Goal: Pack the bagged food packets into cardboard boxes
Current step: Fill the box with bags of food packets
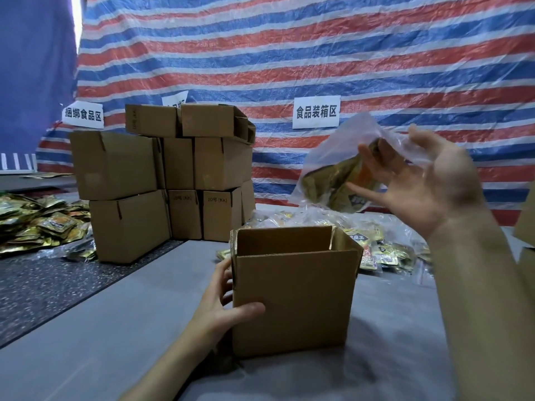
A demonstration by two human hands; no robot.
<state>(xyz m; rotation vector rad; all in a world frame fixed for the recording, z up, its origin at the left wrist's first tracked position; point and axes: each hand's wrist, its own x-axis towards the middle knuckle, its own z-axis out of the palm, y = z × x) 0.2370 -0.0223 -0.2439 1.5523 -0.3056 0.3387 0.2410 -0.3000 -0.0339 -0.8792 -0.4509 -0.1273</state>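
The left hand grips a corner of the open box, the right hand clutches a bag of packets above it, not yet in, and a heap of bags waits behind it.

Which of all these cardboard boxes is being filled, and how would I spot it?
Under the striped tarp, on the grey table nearest you, stands the open box, its corner gripped by the left hand; the right hand holds a bag up. Unlike the closed stacked boxes behind, its top gapes open.
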